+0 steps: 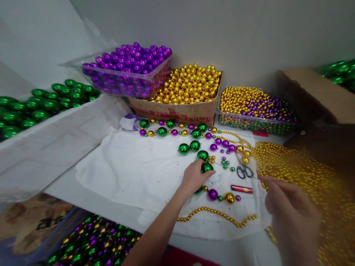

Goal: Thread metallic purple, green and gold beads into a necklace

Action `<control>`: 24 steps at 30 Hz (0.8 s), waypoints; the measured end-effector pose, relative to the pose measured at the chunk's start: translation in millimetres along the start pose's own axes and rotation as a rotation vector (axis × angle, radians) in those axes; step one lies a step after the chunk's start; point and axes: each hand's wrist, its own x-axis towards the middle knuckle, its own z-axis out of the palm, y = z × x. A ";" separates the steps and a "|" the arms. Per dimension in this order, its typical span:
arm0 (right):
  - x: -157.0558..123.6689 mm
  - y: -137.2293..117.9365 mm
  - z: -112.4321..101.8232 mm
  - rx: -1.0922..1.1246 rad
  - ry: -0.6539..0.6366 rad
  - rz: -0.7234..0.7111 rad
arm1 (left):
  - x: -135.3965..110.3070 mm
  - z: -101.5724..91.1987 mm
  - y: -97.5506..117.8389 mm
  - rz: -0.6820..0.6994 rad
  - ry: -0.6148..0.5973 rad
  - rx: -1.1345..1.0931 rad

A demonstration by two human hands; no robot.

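My left hand (195, 175) has its grip curled round a large, shiny green round bead (207, 168) over the white cloth (133, 166), while my right hand (291, 207) pinches what looks like a thin strand (255, 178), which a sideways pull could snag on the black-handled scissors (244, 173).

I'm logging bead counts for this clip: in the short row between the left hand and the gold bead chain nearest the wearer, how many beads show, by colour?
Green beads: 2, one partly hidden by the left hand
Gold beads: 2
Purple beads: 2
Total visible: 6
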 end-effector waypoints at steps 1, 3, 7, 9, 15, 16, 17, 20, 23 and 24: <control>-0.7 -1.1 0.0 -0.001 0.018 -0.006 | 1.7 -4.3 1.9 -0.031 -0.052 -0.156; -1.8 -4.6 0.6 -0.001 0.060 -0.007 | 4.1 -14.6 6.6 -0.130 -0.168 -0.565; -4.4 -17.8 7.8 0.002 0.117 0.006 | 3.2 -29.4 14.6 -0.362 -0.328 -1.259; -6.6 -25.1 12.9 0.006 0.146 0.011 | 1.7 -31.7 16.2 -0.413 -0.349 -1.416; -14.3 -29.7 22.7 0.120 0.196 -0.143 | -0.4 -29.8 14.0 -0.414 -0.391 -1.600; -15.3 -28.2 23.2 0.124 0.205 -0.157 | -0.7 -29.4 13.4 -0.405 -0.394 -1.611; -16.4 -26.6 23.3 0.113 0.211 -0.157 | -1.0 -29.2 12.9 -0.398 -0.392 -1.618; -19.4 -23.0 22.0 0.037 0.207 -0.137 | -2.1 -29.4 12.9 -0.413 -0.351 -1.633; -22.8 -22.2 21.2 -0.017 0.191 -0.118 | -3.3 -30.9 14.5 -0.452 -0.341 -1.653; -24.1 -22.3 21.6 -0.029 0.186 -0.124 | -3.7 -31.5 15.1 -0.458 -0.356 -1.664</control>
